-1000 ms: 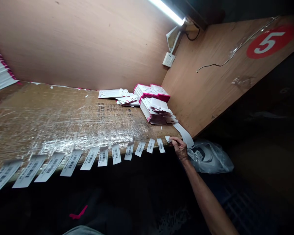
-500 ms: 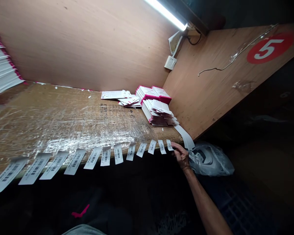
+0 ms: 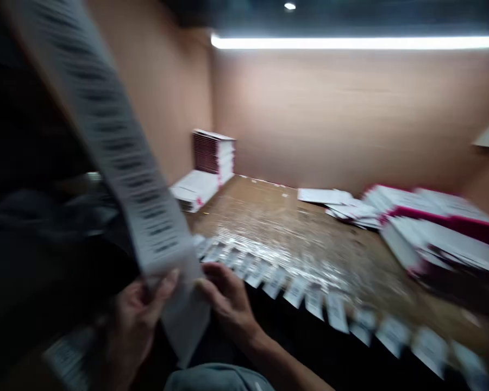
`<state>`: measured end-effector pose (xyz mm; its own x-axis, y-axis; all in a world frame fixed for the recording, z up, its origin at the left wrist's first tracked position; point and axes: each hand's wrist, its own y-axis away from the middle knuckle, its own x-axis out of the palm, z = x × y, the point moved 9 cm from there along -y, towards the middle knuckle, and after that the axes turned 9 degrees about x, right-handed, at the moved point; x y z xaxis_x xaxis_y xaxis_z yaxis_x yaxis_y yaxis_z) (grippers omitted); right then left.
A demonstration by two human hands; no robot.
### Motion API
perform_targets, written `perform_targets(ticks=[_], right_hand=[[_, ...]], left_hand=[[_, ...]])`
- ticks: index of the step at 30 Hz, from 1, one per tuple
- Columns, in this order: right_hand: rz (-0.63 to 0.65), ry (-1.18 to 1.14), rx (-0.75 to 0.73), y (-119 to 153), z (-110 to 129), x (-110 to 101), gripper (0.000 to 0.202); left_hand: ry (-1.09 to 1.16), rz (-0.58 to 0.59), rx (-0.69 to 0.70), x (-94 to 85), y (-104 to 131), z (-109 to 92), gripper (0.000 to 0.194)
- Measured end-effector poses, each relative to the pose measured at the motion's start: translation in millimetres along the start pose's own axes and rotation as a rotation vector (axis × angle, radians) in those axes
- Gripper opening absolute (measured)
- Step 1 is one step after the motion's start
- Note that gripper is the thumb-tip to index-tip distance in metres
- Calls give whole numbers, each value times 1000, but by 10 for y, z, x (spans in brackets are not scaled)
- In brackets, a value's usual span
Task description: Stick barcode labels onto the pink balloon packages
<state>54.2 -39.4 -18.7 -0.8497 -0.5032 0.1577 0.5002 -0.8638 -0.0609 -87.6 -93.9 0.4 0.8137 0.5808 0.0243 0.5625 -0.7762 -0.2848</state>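
Observation:
A long strip of barcode labels [image 3: 142, 190] runs down from the upper left to both hands, its blank lower end hanging between them. My left hand [image 3: 138, 320], blurred, pinches the strip's left edge with the thumb on top. My right hand [image 3: 230, 301] grips the strip's right edge between thumb and fingers. Beyond it, a row of single barcode labels [image 3: 295, 290] hangs from the front edge of the table [image 3: 277, 228]. The print is smeared by motion.
White and pink folded cartons [image 3: 444, 233] are piled at the right. More flat cartons [image 3: 214, 157] stand stacked in the back left corner. A light tube [image 3: 350, 42] spans the back wooden wall [image 3: 350, 114]. Another piece with labels [image 3: 71, 355] shows at lower left.
The view has swung left. My right hand has left the label at the row's right end and now holds the label strip. My left hand and the strip have come into view.

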Motion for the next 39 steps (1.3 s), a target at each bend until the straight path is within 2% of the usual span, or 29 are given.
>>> perform_targets(ticks=[2,3,5,7,8,9,11,13,15,18,20,21,23,25,27,29,32,35,39], right_hand=[[33,89,14,-171,-67,90,30],[9,193,-45,-249,-16,86,34],[-115,475,-310,-332,286,88,41],[-204,754,-646,-321,666,256,40],[-184,863,-781,-331,808,400,34],[-108,948,-873,-372,903,563,28],[109,1060,-949,-511,992,851,19],[294,1136,-960,-640,1002,1049,17],[419,1225,-974,-704,941,1184,20],[470,1286,-994,-713,809,1300,29],[409,1161,-898,-785,768,1278,30],[344,1031,-794,-878,765,1203,28],[164,681,-527,-1151,726,905,24],[-11,360,-316,-1424,614,539,27],[-90,281,-277,-1638,537,319,29],[-34,499,-373,-1787,490,344,22],[169,1092,-528,-1859,178,663,15],[340,1509,-569,-1821,-222,883,17],[554,1657,-651,-1659,-432,1007,14]], left_hand=[[55,-89,-2,-293,-197,-33,39],[85,-103,5,-364,-274,-60,38],[82,-89,13,-401,-377,-112,33],[69,-66,-16,-385,-420,-118,31],[68,-55,-36,-378,-428,-108,31],[63,-46,-52,-379,-435,-96,30],[36,-28,-61,-403,-454,-80,27],[1,-6,-61,-434,-476,-60,23],[-11,14,-72,-447,-492,-23,21],[-55,13,-69,-467,-513,32,23],[-91,-1,-51,-502,-532,66,24],[-95,-13,-46,-538,-544,88,23],[-72,-45,-47,-663,-569,146,22],[-43,-105,-53,-880,-593,200,22],[-9,-196,-66,-1161,-604,235,21],[43,-301,-104,-1426,-591,268,20],[102,-412,-161,-1645,-545,306,21],[138,-414,-175,-1626,-516,358,23],[122,-396,-182,-1539,-484,462,26]])
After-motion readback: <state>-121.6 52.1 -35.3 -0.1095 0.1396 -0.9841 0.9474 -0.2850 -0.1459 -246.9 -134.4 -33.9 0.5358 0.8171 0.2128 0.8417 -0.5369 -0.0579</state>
